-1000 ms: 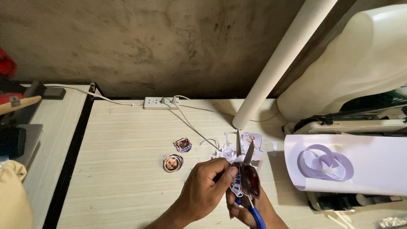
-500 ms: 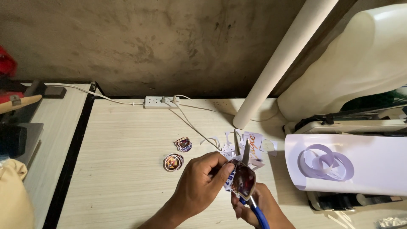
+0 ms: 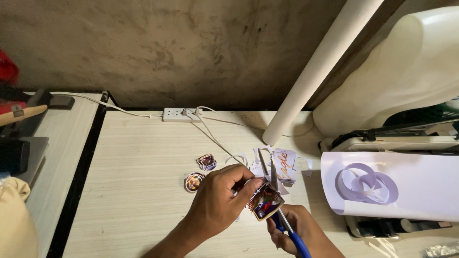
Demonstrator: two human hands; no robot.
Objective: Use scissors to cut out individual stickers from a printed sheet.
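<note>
My left hand [image 3: 221,200] pinches a small printed paper cut-out [image 3: 266,203] by its left edge, a little above the pale wooden table [image 3: 138,191]. My right hand [image 3: 296,231] grips blue-handled scissors [image 3: 279,210]; their blades stand apart and point away from me, along the cut-out's right side. Behind the blades lie white paper scraps [image 3: 287,167]. Two finished cut-outs rest on the table left of my hands: a shield-shaped one [image 3: 206,162] and a round one [image 3: 193,181].
A white power strip [image 3: 180,114] with cables lies by the back wall. A white tube [image 3: 320,71] leans across the table's far right corner. A machine with a curled white sheet [image 3: 392,184] stands at the right. A second table [image 3: 52,157] with dark objects is at the left.
Both hands and the scissors have drifted slightly toward me and to the left; the scissor blades have parted over the cut-out's edge.
</note>
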